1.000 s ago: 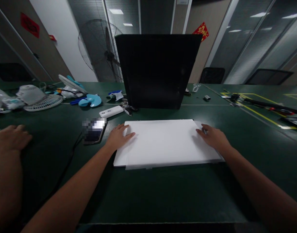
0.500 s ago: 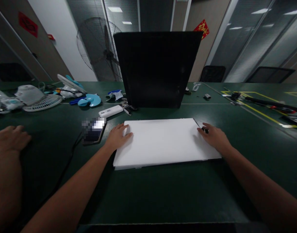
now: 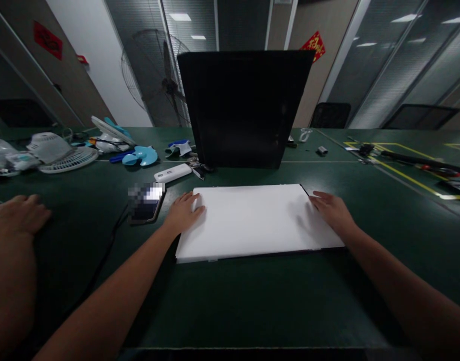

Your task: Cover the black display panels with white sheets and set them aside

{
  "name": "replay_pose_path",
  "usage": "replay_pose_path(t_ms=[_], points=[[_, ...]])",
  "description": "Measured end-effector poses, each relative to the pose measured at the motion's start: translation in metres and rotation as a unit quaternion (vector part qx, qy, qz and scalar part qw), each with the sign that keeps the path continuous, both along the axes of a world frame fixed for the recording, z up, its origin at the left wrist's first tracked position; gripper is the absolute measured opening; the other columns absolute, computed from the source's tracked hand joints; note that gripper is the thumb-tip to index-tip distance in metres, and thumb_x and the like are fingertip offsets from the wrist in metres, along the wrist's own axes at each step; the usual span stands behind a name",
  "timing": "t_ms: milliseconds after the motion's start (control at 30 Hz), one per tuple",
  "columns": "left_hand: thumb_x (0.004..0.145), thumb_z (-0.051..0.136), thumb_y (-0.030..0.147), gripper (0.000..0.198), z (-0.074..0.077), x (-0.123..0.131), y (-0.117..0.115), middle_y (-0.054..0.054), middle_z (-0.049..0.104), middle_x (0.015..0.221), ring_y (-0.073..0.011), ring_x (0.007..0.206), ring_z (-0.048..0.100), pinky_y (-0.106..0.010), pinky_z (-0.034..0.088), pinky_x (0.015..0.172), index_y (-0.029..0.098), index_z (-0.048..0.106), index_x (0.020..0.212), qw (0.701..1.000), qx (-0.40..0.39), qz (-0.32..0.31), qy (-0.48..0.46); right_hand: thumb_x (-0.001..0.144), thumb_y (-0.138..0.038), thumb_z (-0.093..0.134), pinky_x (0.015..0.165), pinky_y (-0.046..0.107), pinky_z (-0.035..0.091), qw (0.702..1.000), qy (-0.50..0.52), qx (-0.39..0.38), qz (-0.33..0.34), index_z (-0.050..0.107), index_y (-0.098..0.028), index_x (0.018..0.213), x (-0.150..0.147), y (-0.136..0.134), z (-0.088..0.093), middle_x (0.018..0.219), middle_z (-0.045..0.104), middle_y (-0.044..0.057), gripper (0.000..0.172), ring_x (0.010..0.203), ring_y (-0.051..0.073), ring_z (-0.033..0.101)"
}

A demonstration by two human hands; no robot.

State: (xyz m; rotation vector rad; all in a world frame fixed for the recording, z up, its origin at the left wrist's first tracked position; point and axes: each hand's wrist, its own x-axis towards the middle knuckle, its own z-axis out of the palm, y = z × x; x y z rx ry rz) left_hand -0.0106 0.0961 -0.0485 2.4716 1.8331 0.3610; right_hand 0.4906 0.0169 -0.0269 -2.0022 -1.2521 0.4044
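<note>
A white rectangular panel (image 3: 252, 223) lies on the dark green table (image 3: 260, 306), with dark edging visible along parts of its sides. My left hand (image 3: 183, 214) rests on its left edge, thumb on the white surface and fingers spread. At the opposite side, my right hand (image 3: 332, 211) is at the upper right edge, its fingers reaching over the border; whether they grip anything is hard to tell. A black upright screen (image 3: 245, 108) stands behind the panel.
Left of the panel are a phone (image 3: 147, 203) and a white power strip (image 3: 173, 173). Fan parts (image 3: 68, 158) and a light blue fan blade (image 3: 140, 156) lie farther left. Another person's hand (image 3: 21, 213) rests at far left. Black rods (image 3: 421, 160) are at right.
The small black object seen at my right fingertips is no longer visible there. My right fingers have shifted slightly along the panel's edge. My left hand keeps its place.
</note>
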Motion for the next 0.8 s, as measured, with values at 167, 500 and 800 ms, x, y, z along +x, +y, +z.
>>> replay_pose_path(t_ms=[167,500,800], points=[[0.106,0.040,0.051,0.066,0.000,0.003,-0.003,-0.020,0.042,0.169,-0.0383,0.157,0.036,-0.053,0.026,0.128,0.014,0.046,0.160,0.999,-0.010,-0.001,0.038,0.079,-0.024,0.077,0.095,0.031,0.063,0.941,0.320,0.078,-0.076,0.077,-0.023,0.100,0.005,0.005,0.009,0.115,0.080,0.008,0.022,0.114,0.023,0.075],[0.107,0.036,0.049,0.064,0.001,0.003,-0.005,-0.021,0.042,0.168,-0.0388,0.157,0.036,-0.053,0.027,0.127,0.014,0.045,0.161,1.000,-0.010,0.000,0.021,0.081,-0.023,0.071,0.082,0.030,0.069,0.884,0.453,0.113,0.036,0.070,-0.033,0.131,0.016,-0.008,0.030,0.145,0.070,-0.001,0.052,0.126,0.023,0.071],[0.106,0.037,0.048,0.065,0.001,0.003,-0.005,-0.023,0.044,0.166,-0.0387,0.154,0.040,-0.054,0.030,0.126,0.013,0.048,0.159,1.000,-0.005,0.001,0.008,0.082,-0.034,0.069,0.084,0.037,0.068,0.906,0.403,0.112,0.065,0.062,-0.035,0.147,0.007,-0.012,0.020,0.150,0.066,0.002,0.066,0.124,0.028,0.072]])
